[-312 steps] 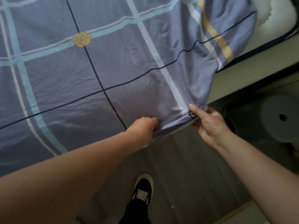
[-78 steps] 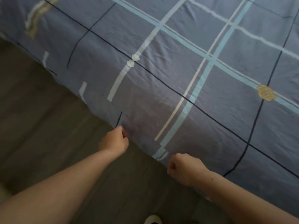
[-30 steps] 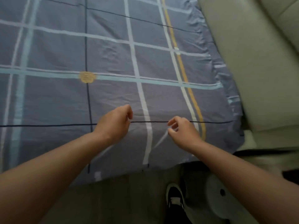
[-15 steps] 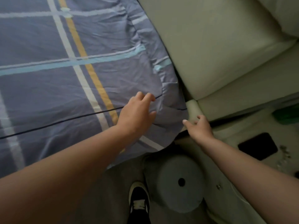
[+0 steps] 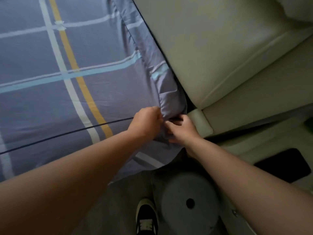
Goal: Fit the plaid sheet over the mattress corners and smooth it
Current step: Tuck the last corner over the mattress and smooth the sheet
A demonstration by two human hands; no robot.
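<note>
The plaid sheet (image 5: 101,92), grey-blue with white, light blue, yellow and dark lines, covers the mattress across the left of the view. Its corner bunches into folds beside the cream headboard. My left hand (image 5: 145,123) pinches the gathered fabric at that corner from the top. My right hand (image 5: 180,130) grips the same bunch from the side, touching the left hand. The mattress itself is hidden under the sheet.
The padded cream headboard (image 5: 220,56) runs diagonally right of the corner, with a cream bed-frame block (image 5: 201,122) below it. A round grey stool (image 5: 189,202) stands on the floor by my black shoe (image 5: 146,217). A dark phone-like slab (image 5: 286,164) lies at the right.
The view has shifted to the mattress corner by the headboard. My right hand came from the frame block to the sheet corner, and both hands have closed on the bunched fabric.
</note>
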